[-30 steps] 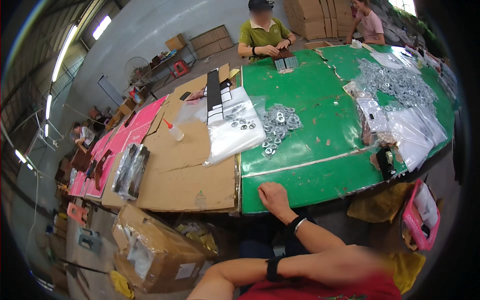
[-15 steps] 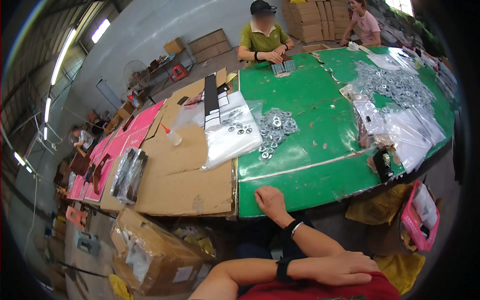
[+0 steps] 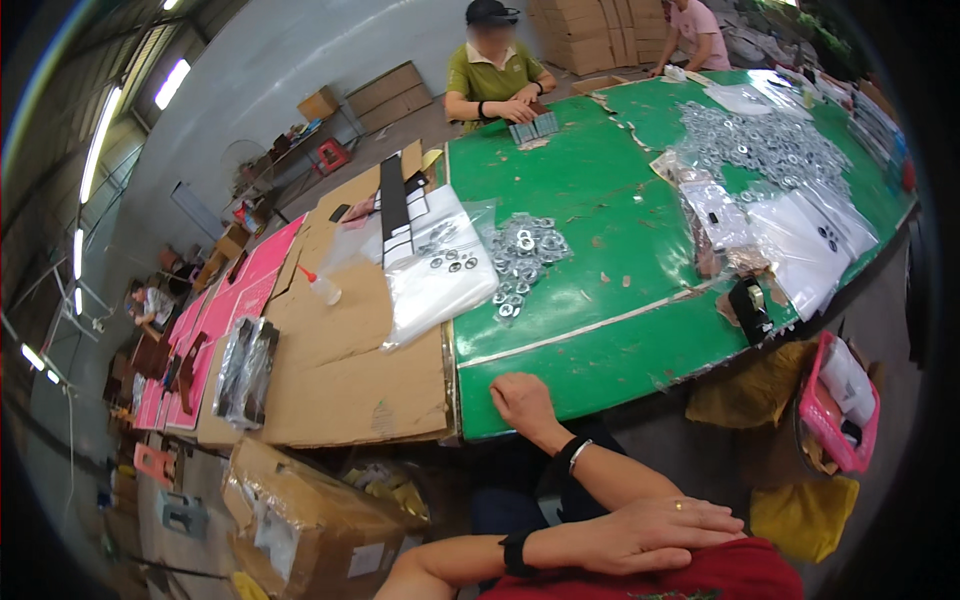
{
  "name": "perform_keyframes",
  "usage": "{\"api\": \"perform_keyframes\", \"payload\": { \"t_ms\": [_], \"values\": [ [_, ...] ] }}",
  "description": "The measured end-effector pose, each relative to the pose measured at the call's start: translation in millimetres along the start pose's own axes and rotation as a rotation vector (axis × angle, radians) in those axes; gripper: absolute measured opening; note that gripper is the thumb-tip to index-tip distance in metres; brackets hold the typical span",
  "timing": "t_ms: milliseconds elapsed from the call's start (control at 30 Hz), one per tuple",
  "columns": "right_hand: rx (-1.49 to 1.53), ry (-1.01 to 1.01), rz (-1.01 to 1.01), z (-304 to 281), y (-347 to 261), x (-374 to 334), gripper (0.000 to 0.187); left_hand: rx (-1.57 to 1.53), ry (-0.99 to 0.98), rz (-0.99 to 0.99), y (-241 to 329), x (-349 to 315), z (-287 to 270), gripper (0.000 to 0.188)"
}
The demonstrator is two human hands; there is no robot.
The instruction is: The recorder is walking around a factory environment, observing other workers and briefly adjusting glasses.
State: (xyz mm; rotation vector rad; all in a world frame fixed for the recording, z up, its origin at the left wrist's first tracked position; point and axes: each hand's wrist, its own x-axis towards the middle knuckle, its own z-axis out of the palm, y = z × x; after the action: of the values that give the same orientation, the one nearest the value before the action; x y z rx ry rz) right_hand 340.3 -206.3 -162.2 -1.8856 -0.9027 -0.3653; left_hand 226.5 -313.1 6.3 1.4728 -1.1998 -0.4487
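Note:
My right hand (image 3: 525, 402) is loosely curled into a fist on the near edge of the green tabletop (image 3: 570, 365), and nothing shows in it. Across my right arm, near the elbow, lies my left hand (image 3: 640, 535), palm down with its fingers stretched out. Beyond my right hand is a pile of small metal rings (image 3: 525, 255). To its left, clear plastic bags (image 3: 435, 290) bear a few dark rings and a black strip (image 3: 395, 200). Across the table, a person in a green shirt (image 3: 495, 75) has both hands on a brown and grey block (image 3: 533, 128).
A bottle with a red tip (image 3: 322, 288) stands on the cardboard (image 3: 340, 390) at left, beside wrapped dark pieces (image 3: 247, 370). A larger ring heap (image 3: 760, 145), plastic bags (image 3: 800, 245) and a tape dispenser (image 3: 750, 310) lie at right. A carton (image 3: 300, 515) stands below the table's edge.
The view has shifted slightly, so the table sits further left in it. My right hand stays curled on the table edge; my left hand still lies across my right arm.

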Motion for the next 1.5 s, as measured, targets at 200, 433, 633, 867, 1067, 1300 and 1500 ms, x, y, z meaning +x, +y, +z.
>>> {"api": "perform_keyframes", "payload": {
  "t_ms": [200, 433, 633, 867, 1067, 1300, 1500],
  "values": [
    [0.020, -0.001, -0.015, 0.8, -3.4, 0.9, 0.009, 0.104, 0.043, 0.000, 5.8, -7.6, -5.6, 0.052],
    [0.003, -0.020, -0.029, -0.6, 0.0, -0.3, 0.009, 0.204, 0.114, 0.083, 2.8, -8.7, -6.4, 0.046],
    [0.005, -0.016, -0.038, 0.4, -2.3, 0.8, 0.010, 0.166, 0.177, 0.162, -5.3, 12.3, -10.6, 0.029],
    [0.013, -0.030, -0.029, 0.2, -2.1, -0.4, 0.010, -0.014, 0.062, 0.034, -1.6, 34.0, -17.8, 0.018],
    [0.015, -0.013, -0.023, 0.1, -0.6, -0.9, 0.011, -0.076, 0.352, -0.061, -20.4, 14.4, -28.3, 0.015],
    [0.011, -0.020, -0.012, 1.6, 1.0, -0.5, 0.008, -0.036, 0.579, -0.152, -39.7, 13.4, -30.1, 0.012],
    [0.017, -0.026, -0.015, 1.7, -0.6, -0.5, 0.008, -0.138, 0.634, -0.280, -46.6, 17.8, -20.0, 0.018]
  ]
}}
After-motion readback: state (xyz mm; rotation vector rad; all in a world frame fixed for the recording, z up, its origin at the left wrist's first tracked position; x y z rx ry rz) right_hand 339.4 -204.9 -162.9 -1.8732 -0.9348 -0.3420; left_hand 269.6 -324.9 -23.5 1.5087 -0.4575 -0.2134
